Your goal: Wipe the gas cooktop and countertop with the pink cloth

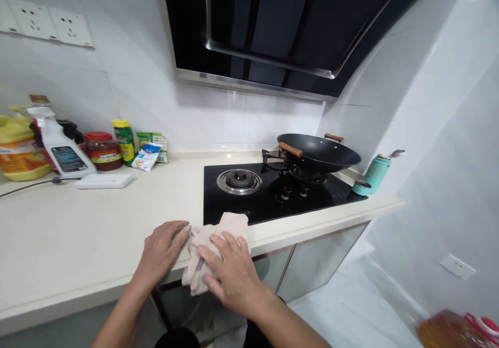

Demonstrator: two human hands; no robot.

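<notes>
A pale pink cloth lies bunched over the front edge of the counter, partly on the near left corner of the black gas hob. My right hand grips the cloth from above, its fingers spread over the folds and its thumb lower down on the cloth. Beside the cloth's left side, my left hand rests on the counter edge with fingers stretched out and the tips close to the cloth. Whether those tips touch it, I cannot tell.
A black wok with wooden handles sits on the right burner. A turquoise bottle stands right of the hob. Along the wall are a spray bottle, a red-lidded jar and packets. A range hood hangs above.
</notes>
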